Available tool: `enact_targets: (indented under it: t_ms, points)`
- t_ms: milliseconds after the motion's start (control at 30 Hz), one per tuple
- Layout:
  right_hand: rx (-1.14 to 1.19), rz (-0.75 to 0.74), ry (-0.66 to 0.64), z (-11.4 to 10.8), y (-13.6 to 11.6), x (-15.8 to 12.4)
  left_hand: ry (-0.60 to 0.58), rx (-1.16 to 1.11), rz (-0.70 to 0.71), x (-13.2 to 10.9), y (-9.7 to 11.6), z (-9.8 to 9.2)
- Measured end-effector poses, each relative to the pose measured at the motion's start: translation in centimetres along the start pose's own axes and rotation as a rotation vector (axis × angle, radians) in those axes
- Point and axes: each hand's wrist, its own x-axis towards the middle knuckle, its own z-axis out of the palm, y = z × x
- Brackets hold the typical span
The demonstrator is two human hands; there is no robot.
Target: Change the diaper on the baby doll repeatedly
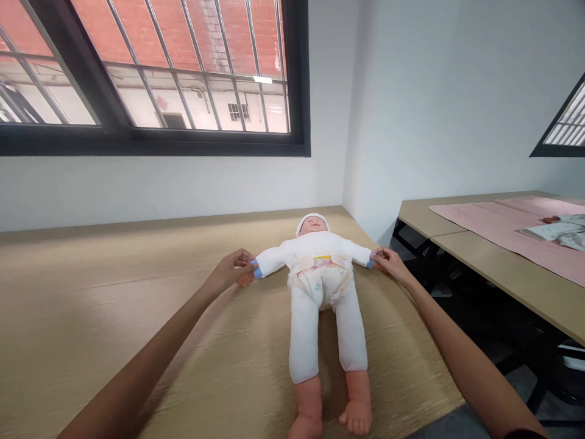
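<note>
On the wooden table a baby doll lies on its back, head away from me, bare feet towards me. Its arms are spread to both sides. It has a white cap, a white long-sleeved top with blue cuffs and a patterned diaper over the white body. My left hand is closed on the blue cuff at the left of the view, above the doll's small hand. At the other sleeve, my right hand pinches the right blue cuff; its fingers partly hide the doll's other hand.
A second table stands to the right, across a gap. On it lie a pink cloth and a light patterned garment. A white wall with a dark-framed, barred window rises behind the table.
</note>
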Motion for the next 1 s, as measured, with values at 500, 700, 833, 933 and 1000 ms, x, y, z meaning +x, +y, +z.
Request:
enact_targets:
  t_ms: [500, 700, 833, 933, 1000]
  points:
    - [0.017, -0.053, -0.082, -0.2, 0.0, 0.1, -0.09, 0.03, 0.045, 0.3, 0.2, -0.2]
    - [-0.096, -0.068, -0.068, -0.1, 0.0, 0.1, -0.172, 0.048, 0.053, 0.6, -0.3, -0.4]
    - [-0.218, -0.138, -0.038, -0.1, -0.7, -0.1, -0.21, 0.066, 0.038, 0.6, -0.2, -0.5]
    - [-0.304, -0.183, -0.034, 0.0, -1.3, -0.4, -0.291, 0.09, 0.049, 0.5, -0.4, -0.7]
    - [-0.35, -0.186, -0.043, 0.1, -1.5, -0.6, -0.337, 0.129, 0.052, 0.5, -0.6, -0.9]
